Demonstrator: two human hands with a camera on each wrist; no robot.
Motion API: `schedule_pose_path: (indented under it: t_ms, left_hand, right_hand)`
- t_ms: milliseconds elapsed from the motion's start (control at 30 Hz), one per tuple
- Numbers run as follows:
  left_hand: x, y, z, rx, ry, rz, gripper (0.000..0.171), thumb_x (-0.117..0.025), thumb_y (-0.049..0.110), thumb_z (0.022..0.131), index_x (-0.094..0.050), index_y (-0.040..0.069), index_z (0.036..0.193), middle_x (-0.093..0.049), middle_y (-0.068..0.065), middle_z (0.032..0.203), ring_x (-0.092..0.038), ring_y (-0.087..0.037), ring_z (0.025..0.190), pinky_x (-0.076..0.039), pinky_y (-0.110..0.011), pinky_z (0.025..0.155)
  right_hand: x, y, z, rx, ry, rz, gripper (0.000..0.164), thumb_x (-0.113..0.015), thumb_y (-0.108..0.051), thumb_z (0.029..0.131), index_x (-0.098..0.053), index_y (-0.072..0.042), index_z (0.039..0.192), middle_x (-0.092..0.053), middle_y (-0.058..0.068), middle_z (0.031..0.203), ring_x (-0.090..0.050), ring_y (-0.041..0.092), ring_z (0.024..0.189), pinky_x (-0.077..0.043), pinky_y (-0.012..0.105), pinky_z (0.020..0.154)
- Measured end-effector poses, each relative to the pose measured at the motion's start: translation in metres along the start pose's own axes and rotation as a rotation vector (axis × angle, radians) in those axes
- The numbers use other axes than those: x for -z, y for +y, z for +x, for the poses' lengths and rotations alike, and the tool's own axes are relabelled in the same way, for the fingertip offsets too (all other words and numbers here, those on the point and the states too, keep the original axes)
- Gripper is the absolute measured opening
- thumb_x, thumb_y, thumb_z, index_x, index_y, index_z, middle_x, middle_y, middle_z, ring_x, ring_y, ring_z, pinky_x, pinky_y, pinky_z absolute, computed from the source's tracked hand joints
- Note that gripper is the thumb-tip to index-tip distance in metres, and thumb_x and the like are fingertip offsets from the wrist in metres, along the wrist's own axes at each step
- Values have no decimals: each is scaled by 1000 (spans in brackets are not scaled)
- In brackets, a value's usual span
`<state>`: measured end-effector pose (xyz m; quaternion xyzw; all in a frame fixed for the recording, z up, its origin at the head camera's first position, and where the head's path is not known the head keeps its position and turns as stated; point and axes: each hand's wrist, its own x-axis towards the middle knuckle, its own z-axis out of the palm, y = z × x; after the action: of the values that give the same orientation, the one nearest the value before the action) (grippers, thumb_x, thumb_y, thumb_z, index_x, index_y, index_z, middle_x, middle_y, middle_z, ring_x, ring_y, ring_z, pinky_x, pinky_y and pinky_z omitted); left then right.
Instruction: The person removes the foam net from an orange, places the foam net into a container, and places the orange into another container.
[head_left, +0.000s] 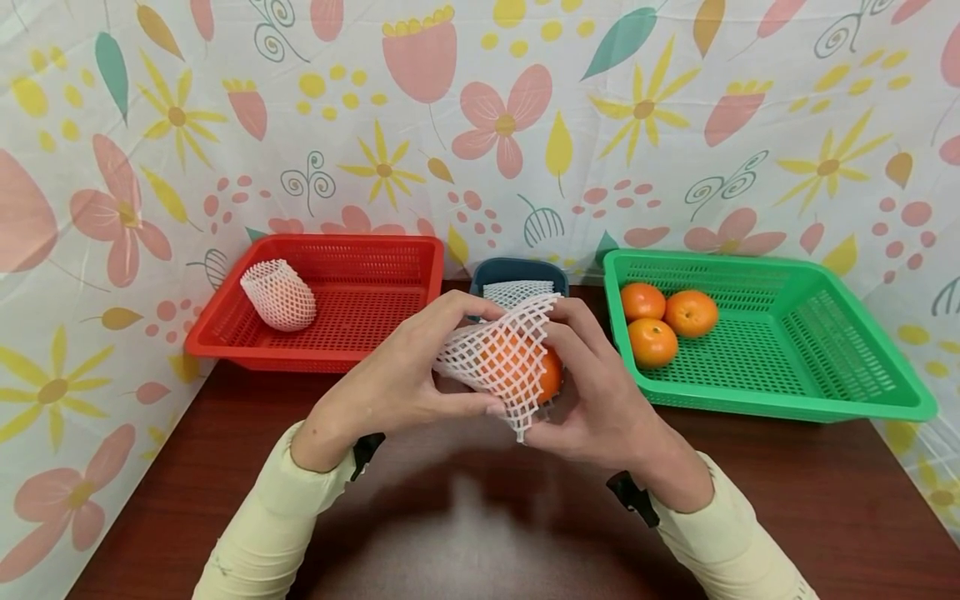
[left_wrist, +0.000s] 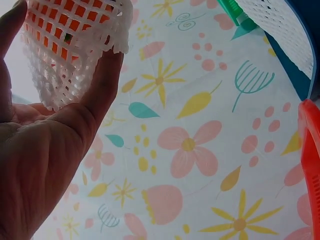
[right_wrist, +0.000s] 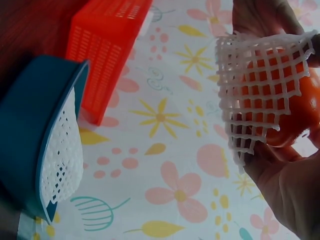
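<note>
Between both hands, above the table, is an orange [head_left: 552, 377] partly inside a white foam net sleeve [head_left: 468, 357]. My left hand [head_left: 393, 379] holds the sleeve's left side, thumb below and fingers above. On the other side my right hand [head_left: 609, 398] grips the orange and the sleeve's open edge with its fingers and thumb. The right wrist view shows the orange's bare side [right_wrist: 306, 112] sticking out of the mesh. Mesh covers the part of the fruit seen in the left wrist view, near the left hand [left_wrist: 55, 145].
A red basket [head_left: 360, 360] at the back left holds a fruit in a foam sleeve [head_left: 279, 296]. Behind the hands, a blue container [head_left: 517, 268] holds more foam sleeves [head_left: 517, 290]. The green basket [head_left: 772, 404] on the right has 3 oranges [head_left: 651, 343]. A flowered cloth hangs behind.
</note>
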<state>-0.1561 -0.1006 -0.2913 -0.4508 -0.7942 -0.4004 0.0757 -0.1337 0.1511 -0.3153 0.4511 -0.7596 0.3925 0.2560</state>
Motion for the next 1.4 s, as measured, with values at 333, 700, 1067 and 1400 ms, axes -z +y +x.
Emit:
schedule_pose_path:
  t_ms: [333,700,1067,1400]
  left_hand:
    - [6,-2,-1,-35,43,-7,72,-96,35,79,-61,18,140,-63,9,135,-59,-8,121,-50,-30,102]
    - [9,-3,-1,-36,148,-28,41,-93,16,81,-74,14,117,-71,9,107,-65,-9,98,-54,-27,85]
    - [8,-5,-1,-15,200,-28,34,-92,13,82,-74,15,111,-70,10,103,-62,-9,88,-52,-27,75]
    - [10,-8,-2,23,222,3,33,-92,13,83,-73,17,109,-69,11,102,-61,-9,87,-52,-31,71]
  right_hand:
    - [2,-2,2,2,21,12,62,-77,-14,65,-61,-1,124,-49,19,129,-48,28,118,-47,23,93]
    - [8,1,1,-5,50,28,59,-75,-14,64,-61,0,120,-51,20,130,-49,30,120,-46,25,98]
    - [15,7,-1,15,65,10,61,-75,-15,68,-61,2,125,-52,24,134,-51,32,123,-46,25,103]
    - [25,8,-1,8,93,-10,70,-77,-16,68,-60,5,133,-52,26,138,-52,34,124,-47,26,104]
